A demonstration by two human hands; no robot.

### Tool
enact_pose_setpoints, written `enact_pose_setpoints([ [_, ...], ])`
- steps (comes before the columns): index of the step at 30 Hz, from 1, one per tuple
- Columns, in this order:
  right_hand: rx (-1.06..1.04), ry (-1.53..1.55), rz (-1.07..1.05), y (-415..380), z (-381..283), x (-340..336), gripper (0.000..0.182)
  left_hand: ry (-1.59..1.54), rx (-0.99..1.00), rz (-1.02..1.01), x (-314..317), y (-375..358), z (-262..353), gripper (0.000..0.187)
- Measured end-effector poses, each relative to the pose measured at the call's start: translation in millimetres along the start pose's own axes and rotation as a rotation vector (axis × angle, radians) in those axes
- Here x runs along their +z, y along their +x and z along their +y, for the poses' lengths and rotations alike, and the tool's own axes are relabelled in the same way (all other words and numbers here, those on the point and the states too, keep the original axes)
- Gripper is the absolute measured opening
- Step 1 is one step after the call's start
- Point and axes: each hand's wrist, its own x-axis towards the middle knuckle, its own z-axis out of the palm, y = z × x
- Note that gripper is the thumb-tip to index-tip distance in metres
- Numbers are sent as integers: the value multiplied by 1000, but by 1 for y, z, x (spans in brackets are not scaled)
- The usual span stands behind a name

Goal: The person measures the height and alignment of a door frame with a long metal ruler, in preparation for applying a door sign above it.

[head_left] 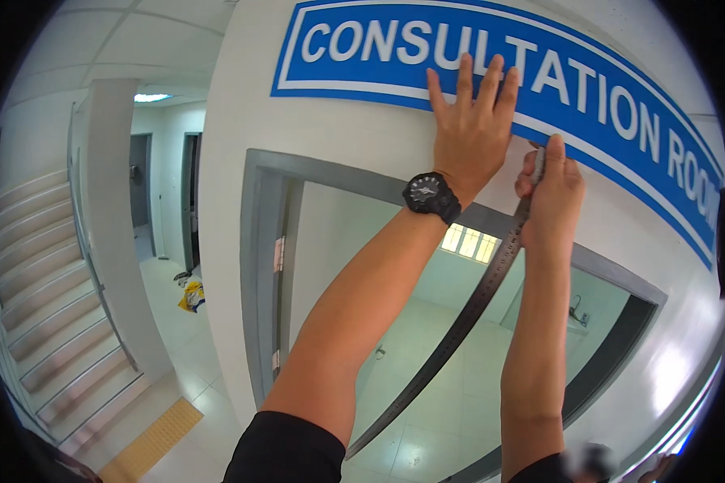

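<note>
A blue sign [350, 79] with white letters reading "CONSULTATION ROOM" is on the wall above a doorway. My left hand [473, 133] lies against the sign's lower part with its fingers spread, a black watch [432, 197] on the wrist. Just to the right, at the sign's bottom edge, my right hand [553, 193] is closed around the upper end of a long metal ruler [467, 314]. The ruler hangs down to the left across the doorway and looks curved in this wide view.
Below the sign is a grey door frame [263, 241] opening onto a tiled room. Stairs [56, 298] rise on the left beside a pillar [113, 201]. A yellow item [192, 297] lies on the floor farther back. A blurred shape shows at the bottom right.
</note>
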Motion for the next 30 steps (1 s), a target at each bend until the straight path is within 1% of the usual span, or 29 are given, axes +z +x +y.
enact_pose_setpoints([
  [3, -3, -25, -8, -3, -5, -1, 35, -14, 6, 54, -1, 0, 1, 59],
  [4, -17, -50, -14, -3, -6, -2, 34, 15, -8, 42, -2, -1, 2, 59],
  [8, 33, 12, -88, 5, -2, -11, 33, -38, -1, 76, 3, 0, 1, 58],
  [10, 48, 12, -88, 10, 3, -15, 32, -37, 4, 85, 5, 1, -1, 57],
  [11, 76, 30, -72, 15, 8, -18, 31, -88, -18, 92, 5, 1, -3, 58],
  [12, 89, 50, -101, 21, 13, -22, 31, -135, -38, 98, 2, 0, -8, 58],
  [13, 86, 61, -97, 27, 17, -27, 31, -61, -40, 76, -2, -2, -17, 64],
  [14, 88, 70, -93, 30, 22, -28, 31, -23, -43, 63, -11, -4, -28, 64],
  [15, 111, 85, -119, 32, 25, -27, 31, -46, -32, 45, -21, -7, -38, 68],
  [16, 82, 69, -126, 33, 26, -28, 31, -77, -24, 27, -28, -12, -46, 72],
  [17, 49, 49, -122, 31, 27, -29, 31, 11, -31, 43, -35, -17, -57, 78],
  [18, 57, 53, -125, 28, 26, -28, 31, 18, -31, 36, -42, -22, -68, 78],
  [20, 23, 18, -101, 24, 22, -24, 31, 86, -115, 38, -56, -31, -93, 79],
  [22, 42, 61, -116, 31, 24, -30, 31, 178, -123, 26, -55, -33, -109, 82],
  [24, 74, 107, -139, 41, 35, -36, 31, 126, -137, -7, -62, -34, -116, 86],
  [26, 1, 10, -157, 53, 44, -50, 28, 131, -133, -11, -64, -42, -128, 88],
  [27, 35, 69, -149, 53, 42, -49, 28, 98, -119, -1, -58, -41, -131, 90],
  [28, 19, 56, -118, 50, 37, -44, 28, 132, -159, -32, -58, -43, -139, 92],
  [30, 70, 108, -38, 35, 25, -27, 28, 145, -132, -53, -69, -44, -155, 88],
])
